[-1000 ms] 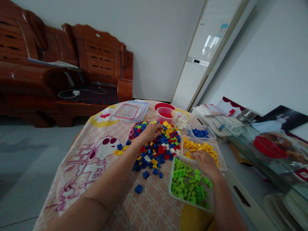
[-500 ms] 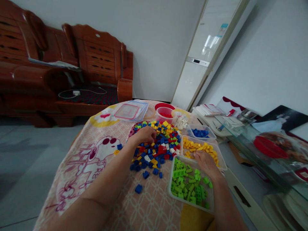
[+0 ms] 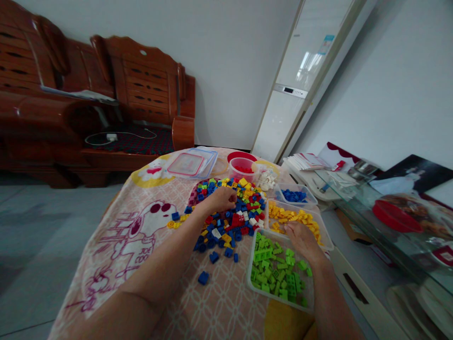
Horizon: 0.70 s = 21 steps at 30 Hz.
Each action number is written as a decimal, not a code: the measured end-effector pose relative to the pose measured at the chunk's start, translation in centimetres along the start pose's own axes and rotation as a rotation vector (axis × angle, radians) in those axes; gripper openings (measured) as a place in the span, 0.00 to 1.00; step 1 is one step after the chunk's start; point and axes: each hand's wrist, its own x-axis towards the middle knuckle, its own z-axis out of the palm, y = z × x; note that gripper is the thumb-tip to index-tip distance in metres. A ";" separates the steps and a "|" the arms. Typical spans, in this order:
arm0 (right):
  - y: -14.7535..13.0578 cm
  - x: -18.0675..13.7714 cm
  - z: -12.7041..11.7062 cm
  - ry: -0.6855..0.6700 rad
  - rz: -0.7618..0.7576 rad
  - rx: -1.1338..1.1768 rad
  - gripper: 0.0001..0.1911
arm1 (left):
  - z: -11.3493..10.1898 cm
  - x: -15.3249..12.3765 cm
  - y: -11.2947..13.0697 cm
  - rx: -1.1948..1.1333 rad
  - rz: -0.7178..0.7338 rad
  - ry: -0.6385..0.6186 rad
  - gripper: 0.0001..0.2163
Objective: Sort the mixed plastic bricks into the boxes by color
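My left hand [image 3: 223,198] is over a mixed heap of toy building bricks [image 3: 238,222] in blue, yellow, red, white and green. Its fingers are bent in and closed; what they hold, if anything, is too small to make out. My right hand [image 3: 300,236] rests at the near side of a clear tray of yellow bricks [image 3: 295,216], its fingers pointing down among them. Their tips are hidden, so I cannot see whether they grip anything. Below that hand stands a clear tray of green bricks [image 3: 274,269].
Beyond are a tub of red bricks [image 3: 244,169], white bricks [image 3: 267,179] and a tray of blue bricks [image 3: 294,195]. Container lids [image 3: 187,164] lie at the back left. A loose blue brick [image 3: 203,277] lies near me. A glass-topped cabinet [image 3: 354,212] stands right of the table.
My left hand has moved slightly right over the heap, uncovering yellow bricks at its left edge. My right hand has stayed at the yellow tray.
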 end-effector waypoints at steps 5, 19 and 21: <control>-0.3 -0.1 -0.2 -0.009 0.019 0.037 0.20 | 2.8 0.4 4.3 -0.380 0.080 0.092 0.10; -0.4 -0.2 -0.2 0.001 0.017 0.031 0.21 | 1.2 0.0 4.5 -0.294 0.119 0.021 0.08; -0.3 -0.2 -0.1 -0.011 0.015 0.011 0.20 | 0.1 -0.2 3.6 -0.168 0.090 -0.001 0.07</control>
